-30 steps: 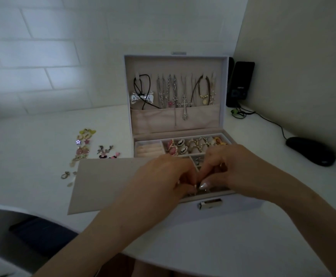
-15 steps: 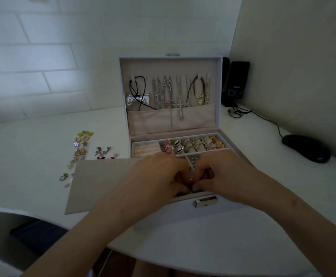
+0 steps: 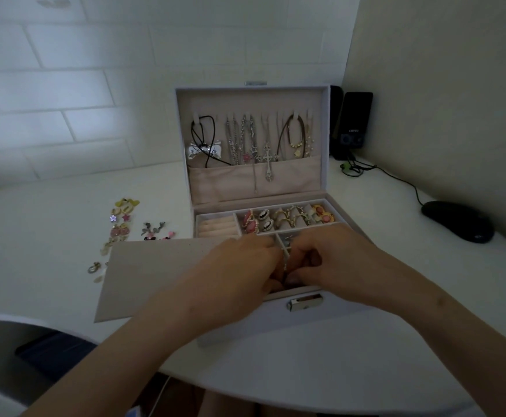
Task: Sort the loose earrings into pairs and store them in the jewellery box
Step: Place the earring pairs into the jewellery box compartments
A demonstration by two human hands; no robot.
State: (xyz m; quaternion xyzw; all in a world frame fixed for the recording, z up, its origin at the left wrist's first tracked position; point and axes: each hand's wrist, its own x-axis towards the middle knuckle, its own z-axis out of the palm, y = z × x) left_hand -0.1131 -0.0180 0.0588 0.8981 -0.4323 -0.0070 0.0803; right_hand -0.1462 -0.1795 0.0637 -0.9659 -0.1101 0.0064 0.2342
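I am holding both hands over the front compartments of the jewellery box, which is standing open on the white desk with its lid upright. My left hand is reaching in over the box's front left part and my right hand over its front right part. They are meeting just behind the metal latch. The fingers of both hands are curling inward, bunched close, with the tips touching one another. Something thin and glinting is showing between them, but I cannot tell which hand is pinching it, or what it is.

The loose earrings are lying in a scatter on the desk to the left of the box, well apart from my hands. A flat beige panel is resting against the box's left front, partly under my left wrist. Inside the box, rings are filling the back row and necklaces are hanging in the lid. A black mouse is sitting to the right of the box.
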